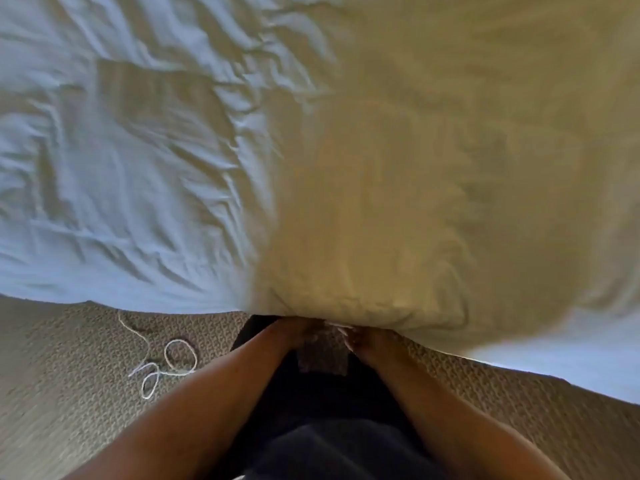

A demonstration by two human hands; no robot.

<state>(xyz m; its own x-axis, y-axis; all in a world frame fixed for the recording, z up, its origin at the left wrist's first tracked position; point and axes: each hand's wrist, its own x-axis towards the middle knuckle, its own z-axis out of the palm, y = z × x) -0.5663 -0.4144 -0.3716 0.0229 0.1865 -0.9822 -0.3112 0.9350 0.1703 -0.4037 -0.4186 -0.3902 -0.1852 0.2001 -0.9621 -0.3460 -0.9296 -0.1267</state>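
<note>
Sheet (104, 202) covers the bed across the far side; carpet (69, 375) lies in front of it. Cover (398, 202) lies on the sheet, centre to right, with bare sheet to its left. Its near corner overhangs the bed's front edge. Left hand (298, 327) and right hand (370, 336) are side by side at that corner, fingertips hidden under it. Loose cord (165, 356) lies on the carpet, left of the left forearm and near the bed edge.

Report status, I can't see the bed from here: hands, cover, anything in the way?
Left hand and right hand at near edge of cream cover; grip unclear. Cover over white sheet. White cord on carpet.
</note>
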